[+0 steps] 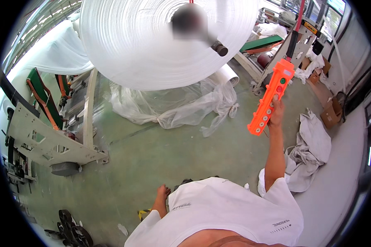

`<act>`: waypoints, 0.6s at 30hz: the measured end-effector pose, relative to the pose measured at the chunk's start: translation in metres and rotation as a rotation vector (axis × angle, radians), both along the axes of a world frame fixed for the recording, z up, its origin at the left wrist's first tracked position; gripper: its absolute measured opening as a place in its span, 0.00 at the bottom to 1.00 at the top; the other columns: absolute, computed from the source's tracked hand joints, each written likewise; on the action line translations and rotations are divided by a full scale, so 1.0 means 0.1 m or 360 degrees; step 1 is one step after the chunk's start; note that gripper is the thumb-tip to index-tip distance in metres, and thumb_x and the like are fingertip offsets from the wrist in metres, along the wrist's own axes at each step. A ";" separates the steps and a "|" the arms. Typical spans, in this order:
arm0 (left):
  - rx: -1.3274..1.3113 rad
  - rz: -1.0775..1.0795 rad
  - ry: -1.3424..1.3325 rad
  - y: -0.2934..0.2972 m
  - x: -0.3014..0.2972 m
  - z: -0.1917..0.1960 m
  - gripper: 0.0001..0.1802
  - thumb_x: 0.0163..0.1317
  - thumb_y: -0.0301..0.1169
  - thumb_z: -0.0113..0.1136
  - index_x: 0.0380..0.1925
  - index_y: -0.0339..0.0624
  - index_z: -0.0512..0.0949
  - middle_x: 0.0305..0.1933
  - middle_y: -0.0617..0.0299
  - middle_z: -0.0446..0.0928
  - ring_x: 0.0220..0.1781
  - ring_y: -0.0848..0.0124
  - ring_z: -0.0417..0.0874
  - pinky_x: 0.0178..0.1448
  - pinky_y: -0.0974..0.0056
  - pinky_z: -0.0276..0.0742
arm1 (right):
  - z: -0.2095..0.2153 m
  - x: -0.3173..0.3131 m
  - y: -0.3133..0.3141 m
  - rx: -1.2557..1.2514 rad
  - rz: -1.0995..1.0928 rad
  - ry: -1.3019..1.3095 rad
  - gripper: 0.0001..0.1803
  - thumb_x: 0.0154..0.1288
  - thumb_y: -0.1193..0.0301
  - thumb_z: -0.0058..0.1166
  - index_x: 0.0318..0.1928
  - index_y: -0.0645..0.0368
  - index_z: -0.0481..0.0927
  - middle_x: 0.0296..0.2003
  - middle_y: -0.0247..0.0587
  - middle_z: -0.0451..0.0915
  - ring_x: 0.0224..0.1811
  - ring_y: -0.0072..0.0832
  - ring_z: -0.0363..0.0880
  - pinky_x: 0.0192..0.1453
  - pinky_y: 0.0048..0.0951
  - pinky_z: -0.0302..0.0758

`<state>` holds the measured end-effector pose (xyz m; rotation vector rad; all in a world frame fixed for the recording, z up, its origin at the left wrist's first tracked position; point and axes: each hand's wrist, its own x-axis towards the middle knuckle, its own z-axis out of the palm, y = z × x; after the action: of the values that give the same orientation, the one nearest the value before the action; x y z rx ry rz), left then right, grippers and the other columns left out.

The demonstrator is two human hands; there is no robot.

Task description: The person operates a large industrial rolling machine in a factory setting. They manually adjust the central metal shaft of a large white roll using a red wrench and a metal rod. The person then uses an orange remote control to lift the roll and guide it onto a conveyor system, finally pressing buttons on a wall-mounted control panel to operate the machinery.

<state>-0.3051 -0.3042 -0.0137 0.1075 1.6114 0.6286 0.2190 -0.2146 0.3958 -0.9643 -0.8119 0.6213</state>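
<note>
Long orange plastic push-button pendant (266,99), right of huge white cylindrical roll (132,45): right hand (278,115) grips it, fingers wrapped, best kept clear of unneeded round buttons (280,89); left hand (163,192), fingers indistinct.

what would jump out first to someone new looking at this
The huge white roll at the top centre would likely catch the eye first. Next comes the bright orange button control in the right hand. Below the roll is crumpled clear plastic.
</note>
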 end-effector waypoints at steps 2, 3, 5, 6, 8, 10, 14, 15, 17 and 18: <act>0.0011 -0.0009 -0.0002 -0.01 0.01 0.08 0.27 0.63 0.36 0.47 0.57 0.28 0.60 0.61 0.40 0.65 0.55 0.47 0.74 0.54 0.50 0.76 | 0.05 -0.02 0.00 0.0003 -0.0016 -0.0021 0.28 0.67 0.55 0.45 0.58 0.63 0.68 0.28 0.39 0.77 0.24 0.27 0.79 0.23 0.29 0.79; 0.0074 -0.0056 -0.0057 -0.06 -0.02 0.13 0.27 0.63 0.36 0.47 0.57 0.28 0.60 0.61 0.40 0.65 0.54 0.47 0.75 0.54 0.50 0.76 | 0.06 -0.02 -0.02 0.0009 0.0020 -0.0037 0.27 0.67 0.55 0.46 0.58 0.64 0.69 0.28 0.38 0.76 0.24 0.27 0.79 0.23 0.29 0.79; 0.0158 -0.0111 -0.0117 -0.03 -0.03 0.21 0.27 0.63 0.36 0.47 0.57 0.28 0.60 0.61 0.40 0.65 0.54 0.47 0.75 0.54 0.49 0.76 | 0.09 -0.06 -0.05 0.0036 0.0049 -0.0060 0.27 0.67 0.55 0.46 0.57 0.64 0.69 0.27 0.38 0.76 0.24 0.27 0.78 0.24 0.29 0.79; 0.0179 -0.0125 -0.0163 -0.03 -0.03 0.16 0.27 0.63 0.36 0.47 0.58 0.30 0.59 0.62 0.40 0.63 0.54 0.46 0.74 0.55 0.49 0.75 | 0.08 -0.05 -0.07 0.0030 0.0040 -0.0060 0.27 0.67 0.55 0.46 0.57 0.64 0.69 0.27 0.37 0.76 0.23 0.26 0.78 0.24 0.29 0.79; -0.0026 0.0110 0.0051 0.04 -0.02 -0.13 0.21 0.59 0.34 0.52 0.51 0.38 0.71 0.53 0.43 0.73 0.47 0.51 0.79 0.49 0.52 0.77 | 0.11 -0.05 -0.07 0.0059 0.0044 -0.0061 0.27 0.67 0.55 0.46 0.57 0.64 0.69 0.27 0.37 0.75 0.23 0.26 0.78 0.24 0.29 0.79; 0.0085 -0.0043 0.0137 0.04 -0.22 -0.53 0.15 0.55 0.33 0.54 0.41 0.39 0.74 0.44 0.45 0.75 0.41 0.53 0.79 0.44 0.53 0.77 | 0.07 -0.04 -0.02 0.0052 0.0094 0.0010 0.27 0.66 0.57 0.48 0.57 0.65 0.69 0.34 0.39 0.78 0.27 0.24 0.78 0.28 0.27 0.78; 0.0593 -0.0537 0.0231 0.11 -0.24 -0.60 0.06 0.48 0.31 0.58 0.22 0.40 0.80 0.27 0.48 0.78 0.30 0.56 0.80 0.34 0.54 0.75 | -0.02 0.03 -0.05 0.0044 0.0028 -0.0027 0.27 0.66 0.56 0.48 0.57 0.64 0.69 0.38 0.38 0.77 0.27 0.24 0.78 0.28 0.26 0.78; 0.0631 -0.0472 0.0179 0.09 -0.26 -0.64 0.06 0.46 0.31 0.59 0.19 0.40 0.80 0.24 0.48 0.77 0.28 0.57 0.80 0.33 0.54 0.74 | -0.03 0.04 -0.05 0.0040 0.0050 -0.0024 0.27 0.66 0.56 0.48 0.57 0.64 0.69 0.38 0.37 0.77 0.28 0.23 0.78 0.28 0.26 0.78; 0.0654 -0.0548 0.0195 0.08 -0.26 -0.70 0.06 0.47 0.31 0.59 0.21 0.41 0.80 0.27 0.49 0.78 0.29 0.56 0.80 0.34 0.54 0.75 | -0.04 0.04 -0.07 0.0047 0.0072 -0.0029 0.28 0.66 0.56 0.49 0.57 0.64 0.69 0.39 0.37 0.77 0.28 0.23 0.78 0.29 0.26 0.78; 0.0666 -0.0580 0.0197 0.11 -0.24 -0.71 0.06 0.47 0.31 0.59 0.22 0.41 0.80 0.27 0.49 0.78 0.30 0.56 0.80 0.34 0.54 0.75 | -0.05 0.06 -0.08 0.0048 0.0074 -0.0031 0.28 0.66 0.56 0.49 0.57 0.64 0.69 0.39 0.36 0.77 0.28 0.23 0.78 0.28 0.26 0.78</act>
<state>-0.3288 -0.2937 -0.0843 0.7439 1.5050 0.6729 0.2246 -0.2228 0.3912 -0.9274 -0.8609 0.6389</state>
